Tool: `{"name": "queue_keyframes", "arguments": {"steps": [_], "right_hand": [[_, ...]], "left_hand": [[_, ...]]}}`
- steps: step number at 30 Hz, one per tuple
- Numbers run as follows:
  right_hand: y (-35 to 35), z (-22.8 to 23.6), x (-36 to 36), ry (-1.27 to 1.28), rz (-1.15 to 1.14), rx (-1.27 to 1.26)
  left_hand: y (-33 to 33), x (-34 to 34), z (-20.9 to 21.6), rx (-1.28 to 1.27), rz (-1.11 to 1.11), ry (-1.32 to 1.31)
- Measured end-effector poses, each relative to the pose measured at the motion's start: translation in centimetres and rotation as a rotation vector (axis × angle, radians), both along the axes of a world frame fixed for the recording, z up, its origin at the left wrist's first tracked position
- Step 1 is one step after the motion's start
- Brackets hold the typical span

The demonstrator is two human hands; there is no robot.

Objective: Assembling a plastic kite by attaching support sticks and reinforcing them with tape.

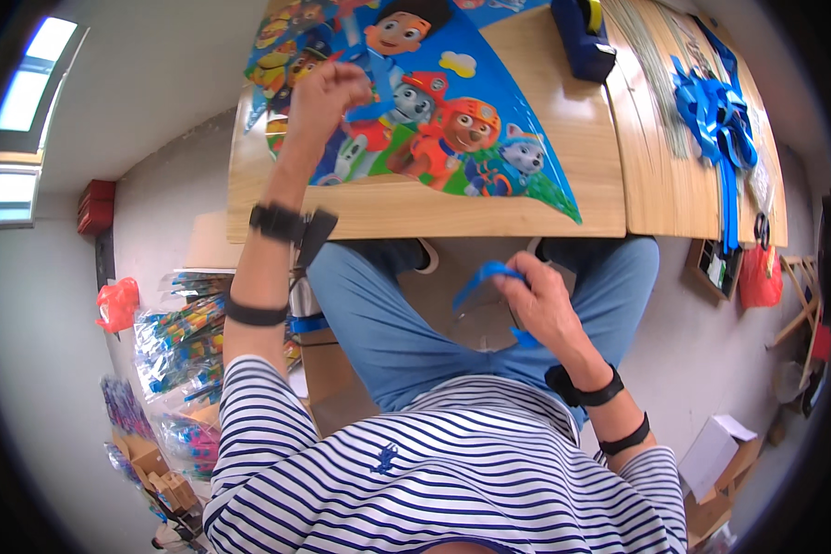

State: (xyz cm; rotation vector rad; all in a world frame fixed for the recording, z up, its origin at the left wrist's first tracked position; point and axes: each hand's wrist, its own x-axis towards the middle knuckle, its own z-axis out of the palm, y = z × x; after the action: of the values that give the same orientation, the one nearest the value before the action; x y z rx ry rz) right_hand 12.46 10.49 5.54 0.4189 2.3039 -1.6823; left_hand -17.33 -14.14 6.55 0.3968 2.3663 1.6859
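Note:
A glossy blue sheet printed with cartoon dogs [503, 111], shaped like a kite sail, lies on the wooden table [582, 138]. Above its left part is my left hand [325, 97], fingers curled together and slightly blurred. Whether something thin is pinched there I cannot make out; a blue strip shows by the fingertips against the blue print. Over my lap, in front of the table edge, my right hand [540, 300] is closed on a blue ribbon [480, 280]. One part of the ribbon loops out to the left, and another bit shows below the palm.
A dark blue tape dispenser [586, 46] stands at the table's far right. On the adjoining tabletop lie thin rods [651, 74] and a bunch of blue ribbons [718, 115], with black-handled scissors [762, 229] at its edge. Bagged colourful prints [185, 342] are piled at left.

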Motion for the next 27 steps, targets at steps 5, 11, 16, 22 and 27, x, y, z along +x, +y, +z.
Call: {"name": "queue_keyframes", "arguments": {"steps": [5,11,16,22,27], "right_hand": [[0.9,-1.5,0.0,0.123,-0.265,-0.068],[0.6,-3.2,1.6,0.182,-0.286,0.005],[2.1,-3.7,3.6,0.063,-0.213,-0.017],[4.5,-5.0,3.3,0.005,-0.392,-0.654],[6.6,-8.4,1.1,0.071,-0.522,-0.552]], "left_hand": [[4.3,15.2,-3.6,0.194,-0.469,-0.716],[10.8,21.9,-6.7,0.64,-0.141,-0.942],[13.2,21.3,-6.8,0.546,-0.129,-0.628],[16.2,21.3,-5.3,0.362,-0.138,-0.289],[16.9,21.1,-4.9,-0.028,0.017,0.371]]}}
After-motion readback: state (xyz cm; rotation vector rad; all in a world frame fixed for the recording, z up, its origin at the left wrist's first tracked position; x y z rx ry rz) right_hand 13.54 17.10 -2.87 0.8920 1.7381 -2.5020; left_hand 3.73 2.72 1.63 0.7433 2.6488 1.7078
